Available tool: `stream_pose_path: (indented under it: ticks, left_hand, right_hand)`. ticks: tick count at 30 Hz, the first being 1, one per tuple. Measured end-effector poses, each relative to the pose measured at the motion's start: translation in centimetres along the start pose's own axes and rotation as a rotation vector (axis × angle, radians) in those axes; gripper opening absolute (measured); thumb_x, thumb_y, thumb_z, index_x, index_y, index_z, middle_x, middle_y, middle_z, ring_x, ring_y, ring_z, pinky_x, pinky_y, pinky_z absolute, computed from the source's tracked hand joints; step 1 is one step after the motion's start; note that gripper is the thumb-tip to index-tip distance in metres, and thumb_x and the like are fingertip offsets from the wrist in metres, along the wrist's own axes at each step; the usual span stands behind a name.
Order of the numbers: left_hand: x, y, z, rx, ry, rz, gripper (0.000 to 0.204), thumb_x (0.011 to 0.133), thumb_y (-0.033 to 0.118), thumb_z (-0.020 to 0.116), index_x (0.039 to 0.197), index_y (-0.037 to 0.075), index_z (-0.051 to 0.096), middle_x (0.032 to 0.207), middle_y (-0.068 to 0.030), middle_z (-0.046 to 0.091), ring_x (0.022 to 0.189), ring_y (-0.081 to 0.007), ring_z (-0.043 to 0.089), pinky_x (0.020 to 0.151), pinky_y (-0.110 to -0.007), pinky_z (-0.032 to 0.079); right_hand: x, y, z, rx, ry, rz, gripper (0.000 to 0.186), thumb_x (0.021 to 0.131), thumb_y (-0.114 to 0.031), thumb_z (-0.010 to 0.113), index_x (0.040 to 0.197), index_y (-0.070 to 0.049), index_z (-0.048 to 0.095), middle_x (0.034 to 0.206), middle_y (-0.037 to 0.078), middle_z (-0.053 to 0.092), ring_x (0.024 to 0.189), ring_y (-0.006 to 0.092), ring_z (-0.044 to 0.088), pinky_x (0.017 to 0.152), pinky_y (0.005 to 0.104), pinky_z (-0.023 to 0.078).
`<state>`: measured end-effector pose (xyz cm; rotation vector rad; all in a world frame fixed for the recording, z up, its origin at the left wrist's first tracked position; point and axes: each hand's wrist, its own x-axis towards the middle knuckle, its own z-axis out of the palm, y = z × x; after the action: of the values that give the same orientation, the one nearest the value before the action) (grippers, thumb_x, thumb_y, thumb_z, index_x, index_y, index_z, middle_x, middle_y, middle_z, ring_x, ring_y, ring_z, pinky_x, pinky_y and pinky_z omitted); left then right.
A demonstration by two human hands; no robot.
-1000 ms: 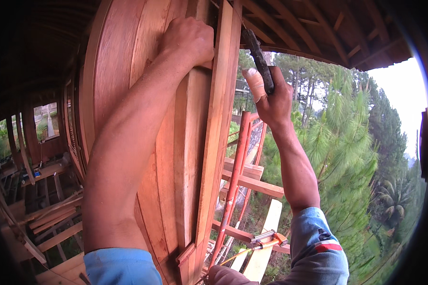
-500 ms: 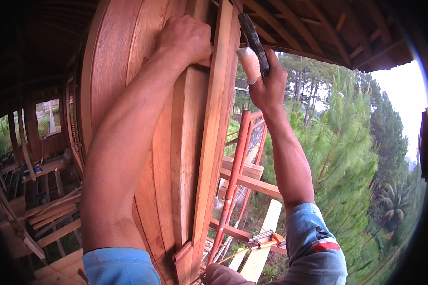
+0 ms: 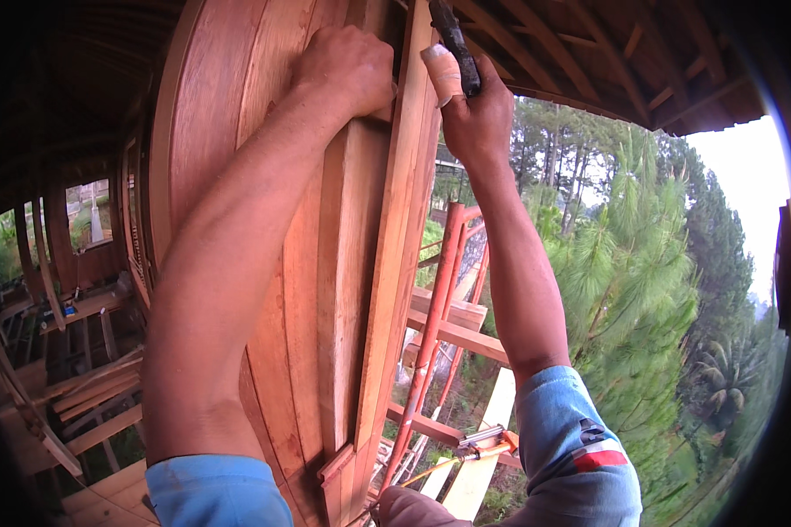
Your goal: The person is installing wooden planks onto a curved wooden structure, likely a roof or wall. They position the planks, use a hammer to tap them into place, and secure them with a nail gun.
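Observation:
Upright reddish wooden boards [image 3: 277, 351] rise in front of me, with a narrow wooden strip [image 3: 395, 237] standing out along their right side. My left hand [image 3: 347, 72] is closed high up against the boards, left of the strip; its fingertips are hidden, and so is whatever they grip. A small wood edge shows just below that fist. Beside the strip's top right, my right hand [image 3: 482, 114] is closed round a black, bar-like tool [image 3: 453, 44] that points up and left, its upper end at the picture's edge. A pale wrapping [image 3: 442, 75] covers the right thumb.
A red scaffold frame [image 3: 431, 342] with wooden crosspieces stands below right. On a pale plank [image 3: 483, 439] lies an orange-and-metal tool [image 3: 488, 442]. Roof rafters [image 3: 580, 53] hang overhead, trees [image 3: 624, 263] grow beyond, and loose timber [image 3: 101, 395] lies lower left.
My right hand and the black tool have moved up and left, closer to the strip's top. My left fist stays nearly in place, while its forearm has shifted slightly left.

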<state>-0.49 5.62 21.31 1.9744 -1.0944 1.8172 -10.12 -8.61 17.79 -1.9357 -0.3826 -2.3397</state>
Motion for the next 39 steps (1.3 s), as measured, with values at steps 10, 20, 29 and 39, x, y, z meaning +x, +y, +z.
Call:
stream_pose_path:
  ticks: [10,20,29,39]
  left_hand:
    - [0.2,0.1,0.5,-0.022,0.06,-0.015,0.033,0.084,0.034,0.067,0.09,0.004,0.079,0.094,-0.0179,0.075,0.094,-0.0339,0.072,0.086,-0.045,0.057]
    - [0.0,-0.2,0.4,-0.005,0.056,0.011,0.033,0.084,0.034,0.066,0.089,0.004,0.079,0.092,-0.0191,0.075,0.093,-0.0344,0.073,0.085,-0.046,0.057]
    - [-0.1,-0.1,0.1,-0.006,0.001,0.003,0.031,0.086,0.033,0.068,0.091,0.005,0.079,0.094,-0.0194,0.075,0.095,-0.0327,0.072,0.086,-0.044,0.057]
    - [0.2,0.0,0.4,-0.017,0.019,-0.024,0.035,0.086,0.036,0.067,0.093,0.003,0.078,0.096,-0.019,0.075,0.095,-0.0344,0.072,0.089,-0.045,0.057]
  right_hand:
    - [1.3,1.6,-0.4,-0.245,-0.061,-0.104,0.051,0.096,-0.051,0.068,0.095,0.0,0.063,0.057,0.012,0.06,0.05,0.0272,0.063,0.049,0.0398,0.047]
    - [0.2,1.5,-0.8,-0.21,-0.064,-0.142,0.053,0.095,-0.052,0.067,0.081,-0.003,0.055,0.053,0.011,0.057,0.049,0.0279,0.063,0.049,0.0408,0.048]
    - [-2.8,1.1,-1.9,-0.155,-0.162,-0.001,0.053,0.096,-0.051,0.067,0.084,0.0,0.058,0.055,0.011,0.054,0.052,0.0179,0.05,0.052,0.0366,0.043]
    - [-2.0,1.7,-2.1,-0.124,-0.038,-0.068,0.055,0.095,-0.055,0.065,0.082,-0.003,0.056,0.055,0.014,0.058,0.05,0.0339,0.062,0.05,0.0418,0.047]
